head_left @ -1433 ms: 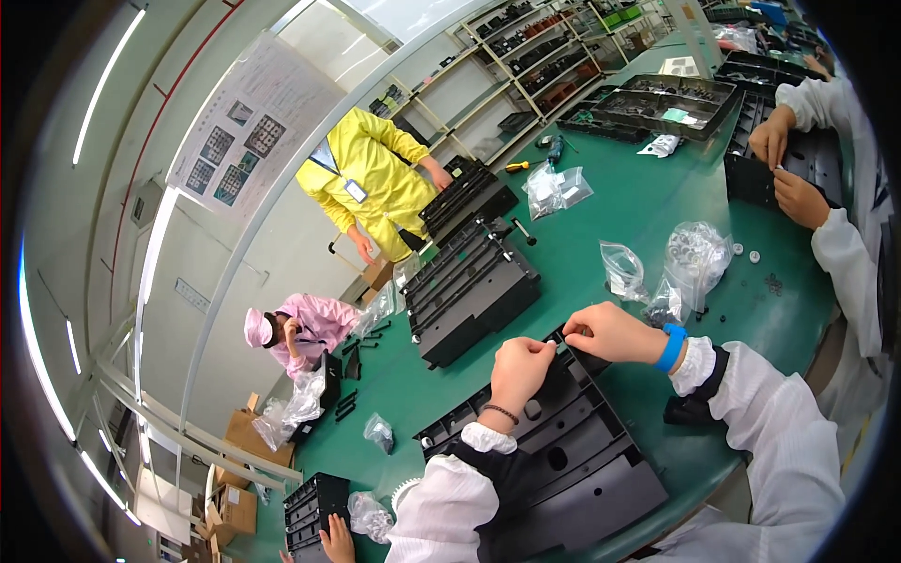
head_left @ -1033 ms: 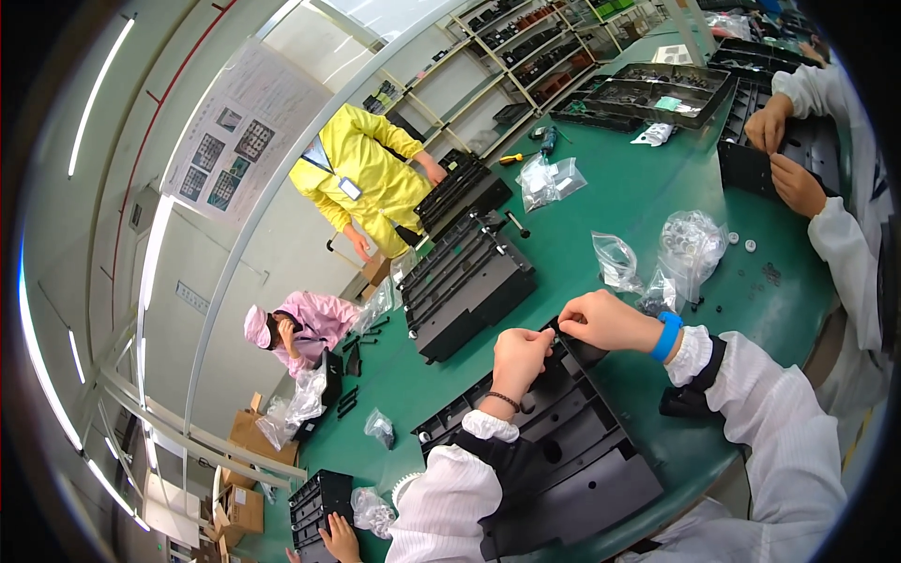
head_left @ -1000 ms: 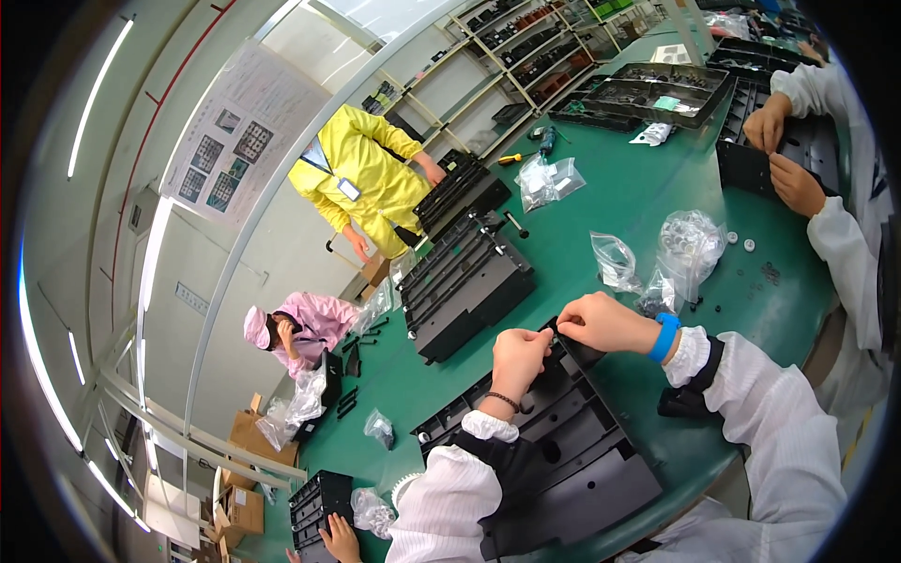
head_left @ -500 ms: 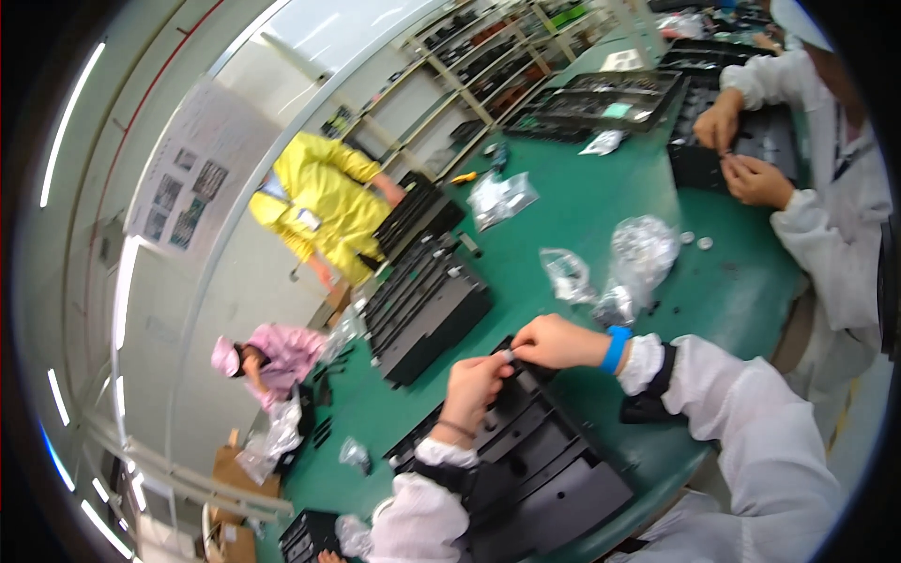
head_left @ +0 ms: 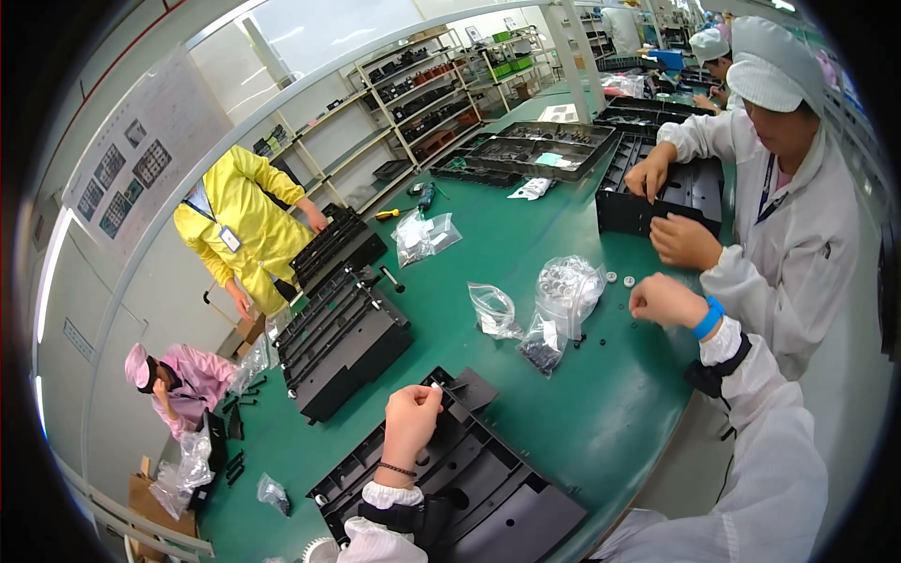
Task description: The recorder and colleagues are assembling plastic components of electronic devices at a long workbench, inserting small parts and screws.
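Note:
My left hand (head_left: 410, 427) is closed in a pinch at the far corner of a black plastic housing (head_left: 507, 511). A small white piece (head_left: 435, 385) shows at its fingertips. Off to the right, my right hand (head_left: 668, 302), with a blue wristband, is over the green table, its fingers bent down and together. What they hold, if anything, is hidden. Close to that hand are two white rollers (head_left: 629, 281) and several small black parts (head_left: 579, 342). A clear bag of white rollers (head_left: 570, 286) lies just left of them.
A bag of small black parts (head_left: 542, 347) lies mid-table. Another black housing (head_left: 343, 342) stands at left, near a person in yellow (head_left: 246, 220). At right, a co-worker in white (head_left: 788, 216) handles a black housing (head_left: 662, 206). Black trays (head_left: 554, 150) and a power drill (head_left: 425, 197) lie farther back.
My right hand has left the left hand and moved right, toward the loose small parts. The left hand stays at the housing's corner. The whole view has shifted.

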### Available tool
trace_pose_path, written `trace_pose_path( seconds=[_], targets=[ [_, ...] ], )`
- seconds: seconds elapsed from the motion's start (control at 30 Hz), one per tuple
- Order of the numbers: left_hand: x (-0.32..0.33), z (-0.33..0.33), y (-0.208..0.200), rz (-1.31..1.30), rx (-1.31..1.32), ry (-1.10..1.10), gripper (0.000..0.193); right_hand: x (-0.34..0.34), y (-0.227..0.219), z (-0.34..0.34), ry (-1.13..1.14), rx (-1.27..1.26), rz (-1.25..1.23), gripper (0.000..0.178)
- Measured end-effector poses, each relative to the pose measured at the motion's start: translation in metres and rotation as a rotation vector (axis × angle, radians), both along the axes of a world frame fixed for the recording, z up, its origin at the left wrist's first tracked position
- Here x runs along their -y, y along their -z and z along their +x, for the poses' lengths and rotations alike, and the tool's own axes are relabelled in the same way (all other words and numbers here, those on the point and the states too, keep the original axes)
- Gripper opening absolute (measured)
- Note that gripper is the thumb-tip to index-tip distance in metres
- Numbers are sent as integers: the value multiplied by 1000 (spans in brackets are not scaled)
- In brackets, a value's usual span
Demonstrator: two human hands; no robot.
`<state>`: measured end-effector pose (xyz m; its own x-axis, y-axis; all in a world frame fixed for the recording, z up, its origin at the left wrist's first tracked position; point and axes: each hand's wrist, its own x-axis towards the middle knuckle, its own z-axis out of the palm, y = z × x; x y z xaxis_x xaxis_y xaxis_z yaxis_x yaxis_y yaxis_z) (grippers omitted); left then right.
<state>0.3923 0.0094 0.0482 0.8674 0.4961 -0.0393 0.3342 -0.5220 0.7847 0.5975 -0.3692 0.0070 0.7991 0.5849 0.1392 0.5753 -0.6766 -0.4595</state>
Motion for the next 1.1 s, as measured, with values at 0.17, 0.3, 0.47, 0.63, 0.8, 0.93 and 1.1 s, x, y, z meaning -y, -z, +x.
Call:
trace_pose_path(
  seconds=[0.17,0.3,0.47,0.63,0.8,0.93,1.1],
  targets=[
    [-4,-2,1,-30,11,24,26,3,22,8,-92,-108,26,10],
    [-3,-3,1,-76,11,21,26,-4,14,14,-104,-155,-129,12],
    [1,-4,-8,-91,-9,46,26,-6,18,24,-147,-174,-258,12],
    [4,-3,-9,-96,-31,39,24,-7,12,21,-217,-191,-378,17],
    [2,-5,-10,-72,-29,40,25,-3,18,18,-243,-163,-318,19],
    [-1,-4,-8,-92,-17,39,25,-4,15,12,-251,-126,-252,18],
    [2,-2,-10,-103,-24,61,24,-11,-5,-8,-301,-130,-213,18]
  ],
)
